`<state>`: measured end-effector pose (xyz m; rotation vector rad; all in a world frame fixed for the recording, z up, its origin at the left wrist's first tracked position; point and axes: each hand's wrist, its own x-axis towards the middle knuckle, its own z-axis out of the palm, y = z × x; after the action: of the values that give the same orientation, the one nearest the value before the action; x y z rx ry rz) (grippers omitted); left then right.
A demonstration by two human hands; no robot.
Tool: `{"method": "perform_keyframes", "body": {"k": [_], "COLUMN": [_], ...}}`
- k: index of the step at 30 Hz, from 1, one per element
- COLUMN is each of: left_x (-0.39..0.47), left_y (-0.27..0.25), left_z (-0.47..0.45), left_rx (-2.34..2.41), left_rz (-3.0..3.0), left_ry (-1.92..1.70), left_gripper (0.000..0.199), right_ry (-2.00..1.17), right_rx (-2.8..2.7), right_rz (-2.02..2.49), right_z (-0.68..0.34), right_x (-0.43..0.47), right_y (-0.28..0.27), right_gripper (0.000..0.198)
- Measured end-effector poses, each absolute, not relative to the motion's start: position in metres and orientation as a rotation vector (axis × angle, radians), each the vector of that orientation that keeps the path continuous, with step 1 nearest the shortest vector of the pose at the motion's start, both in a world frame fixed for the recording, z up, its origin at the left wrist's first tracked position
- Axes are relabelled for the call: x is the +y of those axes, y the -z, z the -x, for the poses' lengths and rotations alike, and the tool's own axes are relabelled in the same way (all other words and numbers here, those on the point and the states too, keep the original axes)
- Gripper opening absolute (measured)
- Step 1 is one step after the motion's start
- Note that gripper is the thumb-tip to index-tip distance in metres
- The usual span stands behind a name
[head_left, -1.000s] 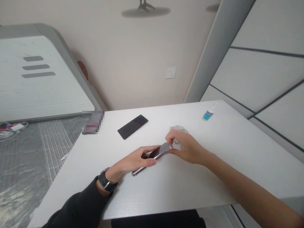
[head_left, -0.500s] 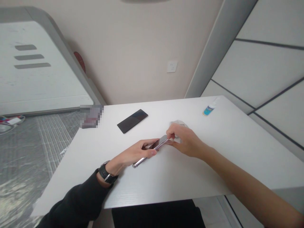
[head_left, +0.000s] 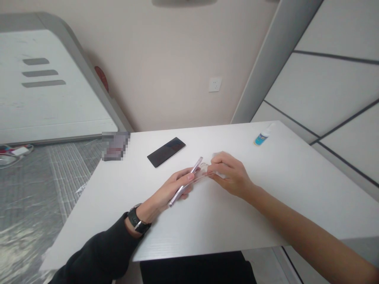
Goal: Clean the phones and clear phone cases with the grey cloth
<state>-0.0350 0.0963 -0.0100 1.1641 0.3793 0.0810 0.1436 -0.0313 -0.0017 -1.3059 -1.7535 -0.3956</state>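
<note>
My left hand [head_left: 166, 193] is closed round a slim phone [head_left: 179, 192], which is tilted on edge above the white table. A clear, flexible phone case [head_left: 202, 170] stands partly away from the phone toward the right. My right hand [head_left: 232, 173] pinches the far end of this case between thumb and fingers. Just behind the right hand lies something clear or whitish, mostly hidden by it. Farther back, a second dark-screened phone [head_left: 166, 152] lies flat on the table.
A small bottle with a blue label [head_left: 262, 137] lies near the table's back right. At the back left corner is a pixelated item [head_left: 116, 146]. Wall and socket [head_left: 215, 84] rise behind the white table [head_left: 296, 189]; grey panels stand on the right.
The phone has tilted in my left hand and its upper end has come away from the clear case. My right hand keeps its grip on the case.
</note>
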Motion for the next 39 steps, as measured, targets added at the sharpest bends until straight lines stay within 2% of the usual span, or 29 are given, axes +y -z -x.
{"method": "perform_keyframes", "body": {"k": [4, 11, 18, 21, 24, 26, 28, 33, 36, 37, 39], "left_x": [0.101, 0.121, 0.146, 0.149, 0.15, 0.151, 0.154, 0.157, 0.154, 0.153, 0.152], "left_y": [0.006, 0.001, -0.015, -0.02, -0.021, -0.021, -0.022, -0.025, -0.024, -0.023, -0.022], "left_z": [0.036, 0.04, 0.048, 0.051, 0.052, 0.053, 0.055, 0.058, 0.057, 0.057, 0.058], "left_rx": [0.385, 0.417, 0.368, 0.344, 0.362, 0.334, 0.281, 0.218, 0.21, 0.207, 0.197], "left_rz": [-1.246, -1.393, -0.98, -0.88, -0.83, -0.786, -0.735, -0.617, -0.585, -0.577, -0.564], "left_ry": [-0.213, -0.545, -0.848, -0.804, -0.729, -0.694, -0.659, -0.532, -0.51, -0.51, -0.511], "left_gripper": [0.059, 0.058, 0.057, 0.056, 0.057, 0.056, 0.054, 0.053, 0.056, 0.057, 0.058], "right_ry": [0.352, 0.214, 0.086, -0.074, -0.267, -0.333, -0.326, -0.212, -0.219, -0.226, -0.261], "right_rx": [-1.812, -1.965, -2.069, -2.089, -2.102, -2.111, -2.104, -2.028, -2.113, -2.144, -2.165], "right_rz": [1.271, 1.188, 1.28, 1.363, 1.434, 1.439, 1.414, 1.436, 1.374, 1.34, 1.278], "right_z": [-0.147, -0.152, -0.15, -0.154, -0.161, -0.165, -0.165, -0.141, -0.118, -0.112, -0.102], "right_x": [-0.033, -0.038, -0.032, -0.027, -0.026, -0.028, -0.027, 0.004, 0.038, 0.049, 0.064], "right_y": [0.002, 0.003, 0.02, 0.029, 0.033, 0.032, 0.029, 0.024, 0.024, 0.025, 0.027], "right_gripper": [0.014, 0.013, 0.02, 0.022, 0.01, 0.023, 0.037, 0.028, 0.043, 0.042, 0.023]}}
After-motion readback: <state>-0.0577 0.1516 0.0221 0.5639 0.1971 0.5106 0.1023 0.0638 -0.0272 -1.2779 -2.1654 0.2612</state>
